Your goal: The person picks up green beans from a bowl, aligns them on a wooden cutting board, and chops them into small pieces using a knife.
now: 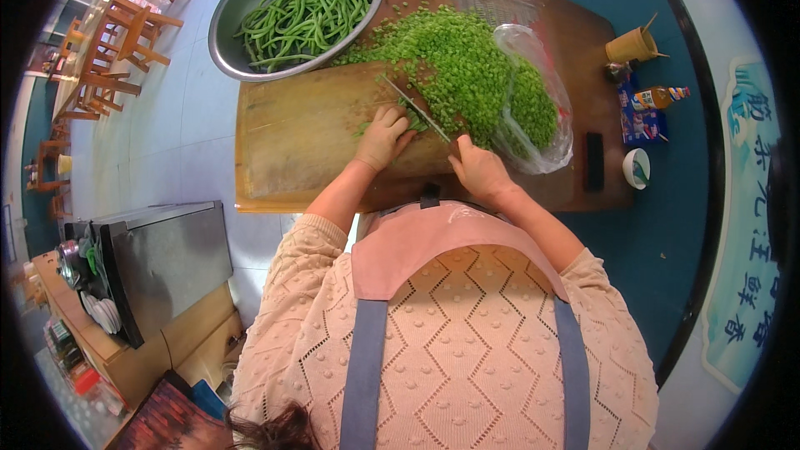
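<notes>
My right hand [478, 167] is closed round the handle of a kitchen knife [417, 109], whose blade slants up and left over a wooden cutting board [300, 137]. Beside the blade, my left hand [382, 137] presses a few green beans [417, 122] on the board with bent fingers. A large heap of chopped green beans [444, 44] lies beyond the knife. Part of the heap is in or under a clear plastic bag [540, 162]. Whole green beans [306, 19] fill much of a steel basin [226, 44] at the board's far left.
Along the right stand a bamboo cup [625, 48], a bottle [653, 99], blue packets [647, 127] and a white bowl [632, 178] with a spoon. A black phone-like object [593, 161] lies on the table's right part. A metal-sided cabinet [175, 262] stands at lower left.
</notes>
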The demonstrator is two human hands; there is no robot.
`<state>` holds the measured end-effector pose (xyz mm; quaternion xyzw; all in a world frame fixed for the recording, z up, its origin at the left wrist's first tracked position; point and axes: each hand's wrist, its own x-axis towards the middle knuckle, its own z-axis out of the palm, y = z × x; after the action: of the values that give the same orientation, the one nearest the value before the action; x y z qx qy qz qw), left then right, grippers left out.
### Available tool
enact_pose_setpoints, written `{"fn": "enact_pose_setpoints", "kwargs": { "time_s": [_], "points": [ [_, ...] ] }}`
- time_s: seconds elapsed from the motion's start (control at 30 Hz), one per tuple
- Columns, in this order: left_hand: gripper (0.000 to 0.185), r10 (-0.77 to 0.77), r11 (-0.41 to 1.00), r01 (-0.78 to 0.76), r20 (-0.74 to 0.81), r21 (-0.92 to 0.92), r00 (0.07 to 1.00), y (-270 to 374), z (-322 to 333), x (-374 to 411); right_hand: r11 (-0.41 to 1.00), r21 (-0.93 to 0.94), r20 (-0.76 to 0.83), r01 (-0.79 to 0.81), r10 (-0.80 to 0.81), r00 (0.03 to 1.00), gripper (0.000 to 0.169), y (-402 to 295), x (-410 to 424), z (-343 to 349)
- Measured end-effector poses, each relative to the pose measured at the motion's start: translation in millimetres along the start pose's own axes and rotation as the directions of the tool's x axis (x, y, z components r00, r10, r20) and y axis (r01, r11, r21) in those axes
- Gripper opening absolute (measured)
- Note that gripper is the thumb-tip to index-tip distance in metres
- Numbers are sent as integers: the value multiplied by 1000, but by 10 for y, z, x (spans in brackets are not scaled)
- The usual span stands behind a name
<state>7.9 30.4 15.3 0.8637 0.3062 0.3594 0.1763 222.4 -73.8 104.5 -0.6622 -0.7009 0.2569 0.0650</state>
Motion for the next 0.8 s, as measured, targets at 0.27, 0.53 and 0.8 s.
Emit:
{"fn": "enact_pose_setpoints", "kwargs": {
  "time_s": [0.27,0.53,0.8],
  "points": [
    [27,-9,1000,9,-19,-25,1000,-29,15,27,1000,14,-13,-4,4,1000,24,-325,-237,-417],
    [24,-47,999,47,0,-27,999,4,-25,24,999,-44,82,-28,31,996,23,-430,-203,-442],
    [19,-51,998,51,-10,-30,999,33,43,0,999,-15,-71,41,-42,997,24,-103,312,132]
  ]
}}
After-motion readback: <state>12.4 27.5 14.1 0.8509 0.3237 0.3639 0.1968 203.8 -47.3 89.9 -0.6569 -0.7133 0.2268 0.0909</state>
